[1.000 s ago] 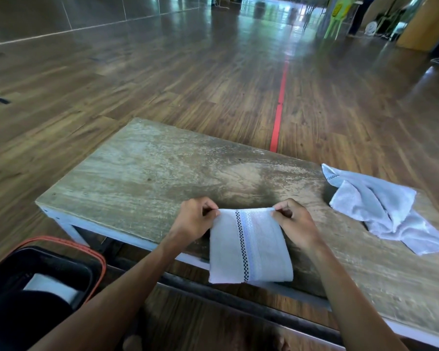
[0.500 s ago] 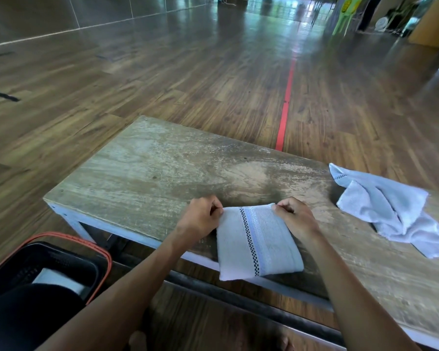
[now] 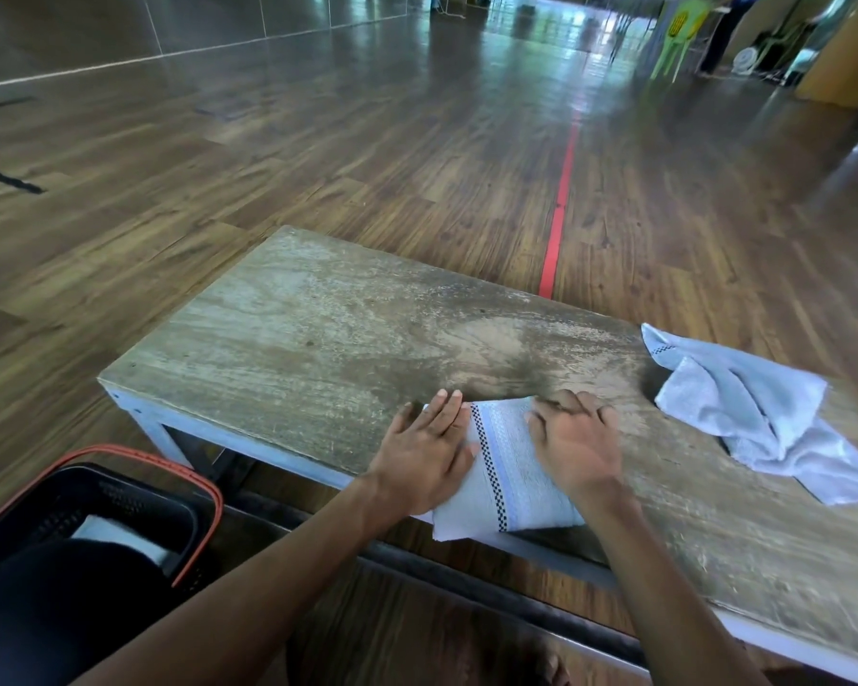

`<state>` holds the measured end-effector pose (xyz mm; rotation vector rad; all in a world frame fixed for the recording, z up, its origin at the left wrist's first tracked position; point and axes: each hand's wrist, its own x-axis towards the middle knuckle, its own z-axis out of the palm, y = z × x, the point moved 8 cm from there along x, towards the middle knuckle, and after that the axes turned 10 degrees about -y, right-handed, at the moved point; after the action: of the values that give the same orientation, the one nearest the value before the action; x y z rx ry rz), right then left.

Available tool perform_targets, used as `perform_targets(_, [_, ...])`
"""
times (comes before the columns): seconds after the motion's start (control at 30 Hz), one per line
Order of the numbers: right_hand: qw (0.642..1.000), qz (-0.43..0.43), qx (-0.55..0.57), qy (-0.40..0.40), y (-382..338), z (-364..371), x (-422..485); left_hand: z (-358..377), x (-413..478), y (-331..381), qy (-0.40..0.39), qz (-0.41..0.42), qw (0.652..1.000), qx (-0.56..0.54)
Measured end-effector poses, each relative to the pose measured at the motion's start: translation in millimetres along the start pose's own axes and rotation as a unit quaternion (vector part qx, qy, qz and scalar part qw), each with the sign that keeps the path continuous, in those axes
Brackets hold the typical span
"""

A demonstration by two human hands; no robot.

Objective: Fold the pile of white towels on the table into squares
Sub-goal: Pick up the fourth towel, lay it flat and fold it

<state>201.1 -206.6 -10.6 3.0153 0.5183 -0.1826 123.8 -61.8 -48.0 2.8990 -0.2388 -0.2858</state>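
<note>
Just now the folded towel lies at the near edge of the table. Its near end hangs a little over the rim, and a black-and-white checked band runs down the strip of cloth that shows between the two hands. The left hand lies flat on the towel's left part, fingers straight and close together, gripping nothing. The right hand lies flat on the right part, fingers slightly spread and a little blurred, and also grips nothing. Both palms bear down, which I judge is meant to flatten the layers and set the crease so the bundle keeps its shape. It looks longer than wide, so one more fold may be needed before it is a square. On the same table to the right, well apart from the hands, a crumpled towel lies in a loose heap; I cannot tell whether it is one cloth or two, and it looks like the work left. On the floor to the left, a black basket with an orange rim holds a white cloth, so it is probably where finished pieces go. A dark-clothed knee partly covers its mouth and could hamper a drop there. Further off, a red line runs along the wooden floor.
</note>
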Motion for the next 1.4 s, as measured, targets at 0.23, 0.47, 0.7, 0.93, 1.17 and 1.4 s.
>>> perform_targets(0.23, [0.99,-0.087,-0.011,-0.11,-32.7,31.7,-11.9,2.5,1.5,-0.1,-0.004,0.0,1.0,-0.005])
perform_targets(0.47, [0.984,-0.095,0.001,-0.151,-36.4,32.3,-11.1,1.8,-11.9,-5.2,-0.004,-0.023,0.999,-0.021])
perform_targets(0.7, [0.981,-0.087,-0.024,-0.17,-46.5,36.0,-7.7,4.7,-87.4,-6.6,0.218,-0.128,0.917,-0.309])
perform_targets(0.93, [0.989,-0.106,-0.06,-0.089,-53.1,36.5,-9.3,39.5,-105.0,5.6,0.18,-0.15,0.769,-0.595])
perform_targets(1.17, [0.982,-0.15,-0.016,-0.114,-57.8,35.6,-13.7,56.2,-95.3,12.5,0.107,-0.083,0.706,-0.696])
perform_targets(1.4, [0.98,-0.124,0.016,-0.156,-64.3,35.2,-12.4,59.1,-88.2,24.8,0.0,-0.051,0.731,-0.68])
